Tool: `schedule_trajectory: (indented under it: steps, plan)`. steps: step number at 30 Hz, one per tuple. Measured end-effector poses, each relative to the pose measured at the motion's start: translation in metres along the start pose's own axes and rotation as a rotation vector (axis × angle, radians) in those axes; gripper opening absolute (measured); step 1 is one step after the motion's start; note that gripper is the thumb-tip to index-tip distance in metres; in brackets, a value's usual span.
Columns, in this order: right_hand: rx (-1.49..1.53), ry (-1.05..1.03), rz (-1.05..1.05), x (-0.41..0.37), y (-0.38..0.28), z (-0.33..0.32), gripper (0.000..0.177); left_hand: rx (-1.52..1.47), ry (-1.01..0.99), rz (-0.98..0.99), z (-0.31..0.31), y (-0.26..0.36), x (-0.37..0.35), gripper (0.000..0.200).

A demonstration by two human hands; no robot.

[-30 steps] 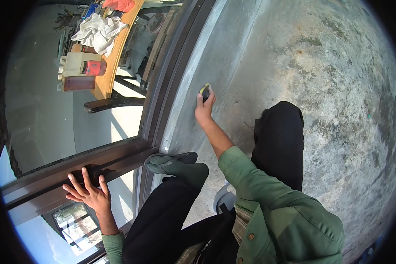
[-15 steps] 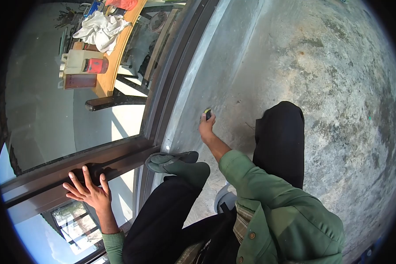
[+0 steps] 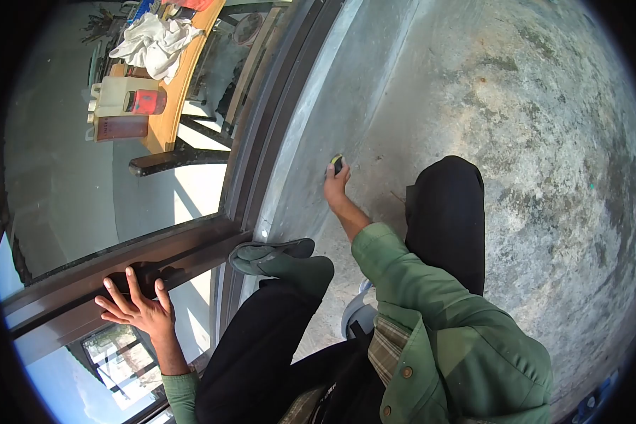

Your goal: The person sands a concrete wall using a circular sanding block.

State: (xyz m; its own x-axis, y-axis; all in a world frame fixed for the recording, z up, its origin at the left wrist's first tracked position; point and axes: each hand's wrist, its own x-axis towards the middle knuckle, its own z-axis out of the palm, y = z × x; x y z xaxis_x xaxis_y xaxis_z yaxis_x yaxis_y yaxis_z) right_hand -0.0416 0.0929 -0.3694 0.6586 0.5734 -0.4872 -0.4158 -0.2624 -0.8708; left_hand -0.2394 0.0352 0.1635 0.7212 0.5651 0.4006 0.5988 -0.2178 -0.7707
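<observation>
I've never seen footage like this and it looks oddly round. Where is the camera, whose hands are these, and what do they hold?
There is no machine here: a person wears one camera on the head, looking forward and down; its wide lens bends the picture. Both hands are that person's. The left hand lies flat and open on the dark window frame. The right hand reaches over the concrete floor and pinches a small dark object with a yellow edge; what it is I cannot tell. Below are dark trousers, a grey-green sandal and a green jacket. Through the glass shows a wooden table with a white cloth.
</observation>
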Motion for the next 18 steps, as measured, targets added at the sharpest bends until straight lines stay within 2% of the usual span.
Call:
schedule_trajectory:
  steps: [3, 4, 6, 8, 12, 13, 15, 18]
  plan:
    - [0.029, -0.054, 0.346, -0.078, 0.047, 0.010, 0.067, -0.002, -0.014, 0.007, -0.002, -0.001, -0.001, 0.060]
    - [0.030, -0.062, 0.357, -0.079, 0.041, 0.011, 0.067, -0.011, -0.025, 0.004, -0.003, -0.002, -0.001, 0.060]
    - [0.264, -0.006, 0.585, -0.058, 0.022, 0.012, 0.063, -0.031, -0.024, -0.007, -0.004, 0.000, 0.001, 0.061]
    - [0.124, 0.054, 0.397, -0.022, -0.014, 0.003, 0.059, -0.022, -0.010, -0.002, -0.003, 0.001, 0.002, 0.061]
    - [0.155, 0.046, 0.222, 0.056, -0.087, -0.015, 0.059, -0.019, -0.003, -0.004, -0.001, 0.000, 0.000, 0.059]
    - [0.152, 0.052, 0.227, 0.064, -0.092, -0.017, 0.059, -0.025, -0.006, 0.001, 0.000, 0.000, 0.001, 0.059]
    - [0.164, 0.019, 0.101, 0.072, -0.095, -0.024, 0.060, -0.046, 0.021, -0.014, 0.001, 0.001, 0.002, 0.059]
    - [0.041, 0.040, 0.100, 0.036, -0.045, -0.012, 0.061, -0.043, 0.033, -0.022, 0.003, 0.002, 0.002, 0.058]
